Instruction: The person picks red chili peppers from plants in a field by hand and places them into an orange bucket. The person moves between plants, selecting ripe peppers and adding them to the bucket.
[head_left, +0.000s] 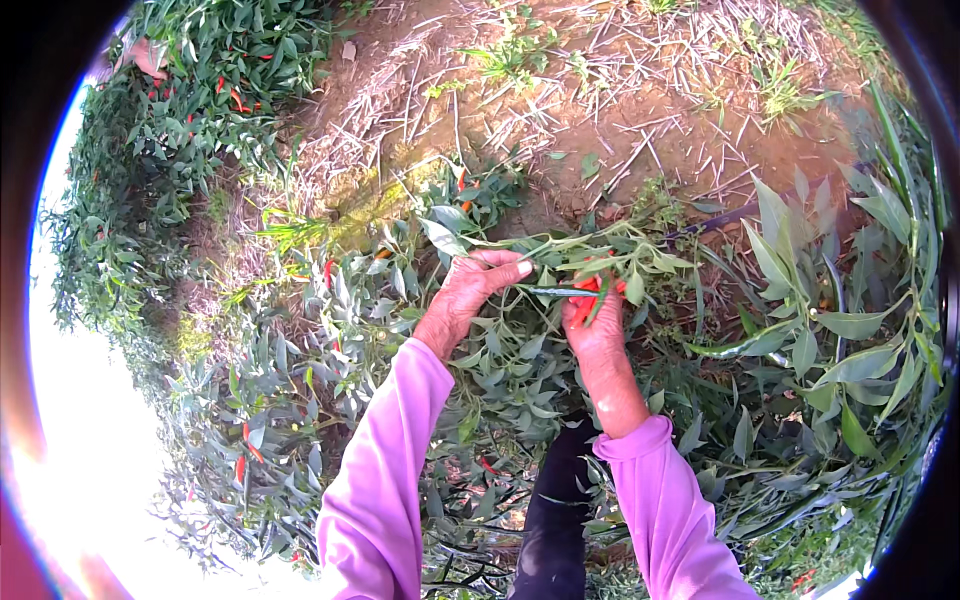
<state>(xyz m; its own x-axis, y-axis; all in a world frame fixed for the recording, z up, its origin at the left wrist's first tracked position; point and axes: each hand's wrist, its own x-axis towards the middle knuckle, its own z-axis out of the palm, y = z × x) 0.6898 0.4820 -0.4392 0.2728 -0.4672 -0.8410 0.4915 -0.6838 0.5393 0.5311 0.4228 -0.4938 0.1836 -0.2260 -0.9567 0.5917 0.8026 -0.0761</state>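
My left hand (474, 291) is closed around part of a leafy chili pepper branch (551, 246), thumb pointing right. Just right of it, my right hand (602, 328) grips several red chili peppers (585, 304). A curved green chili (598, 301) lies across them. Another long, dark green chili (556, 290) stretches between the two hands; where its ends attach is hidden. The chili plant's foliage (510, 360) spreads beneath both wrists.
Chili plants with red fruit (251, 442) fill the left. Another person's hand (146, 58) reaches into a bush (247, 45) at the upper left. Bare soil strewn with dry straw (600, 112) lies ahead. Tall leafy stems (847, 322) stand at right; my dark-clad leg (551, 517) is below.
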